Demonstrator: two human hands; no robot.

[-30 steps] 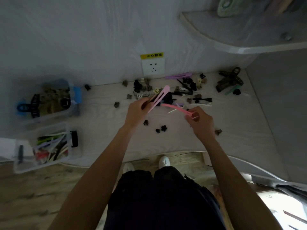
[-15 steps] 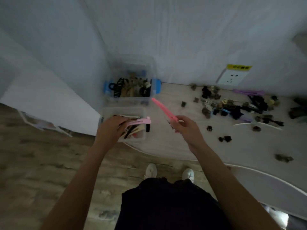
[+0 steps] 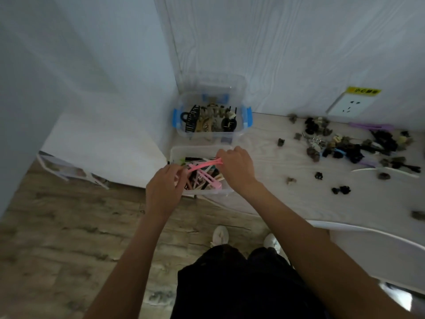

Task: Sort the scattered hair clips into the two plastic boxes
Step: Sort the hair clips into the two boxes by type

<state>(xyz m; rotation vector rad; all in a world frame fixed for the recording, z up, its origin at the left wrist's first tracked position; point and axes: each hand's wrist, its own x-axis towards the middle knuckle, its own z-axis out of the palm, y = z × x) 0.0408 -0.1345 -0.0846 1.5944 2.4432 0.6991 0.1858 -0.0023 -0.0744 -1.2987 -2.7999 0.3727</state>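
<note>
Two clear plastic boxes stand at the table's left end. The near box [image 3: 176, 151] holds long flat clips, pink, black and beige. The far box [image 3: 240, 131], with blue latches, holds claw clips. Both my hands are over the near box. My right hand [image 3: 236, 166] pinches a long pink hair clip [image 3: 203, 166] by its right end, level above the box. My left hand [image 3: 164, 187] has curled fingers at that clip's left end, and a strip of pink shows between them. Scattered hair clips [image 3: 345, 147] lie on the table to the right.
A purple long clip [image 3: 372, 126] lies by the wall under a white socket [image 3: 349, 107]. A white long clip [image 3: 368, 169] and small black claw clips [image 3: 341, 189] lie nearer. The table's curved front edge [image 3: 345, 224] runs right; wooden floor lies below left.
My view swung left from the clip pile to the boxes. My right hand carried its pink clip left over the near box, beside my left hand. Another pink clip now lies in that box.
</note>
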